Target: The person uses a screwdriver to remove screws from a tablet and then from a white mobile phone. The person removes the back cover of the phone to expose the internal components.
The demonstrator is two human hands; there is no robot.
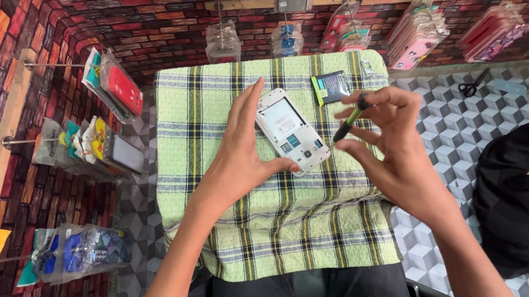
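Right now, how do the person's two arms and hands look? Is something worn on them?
Both forearms are bare up to the bottom edge of the picture; no sleeve shows. The left hand and the right hand carry no glove, and no ring, watch or bracelet can be seen. The fingers are slim, with short nails.
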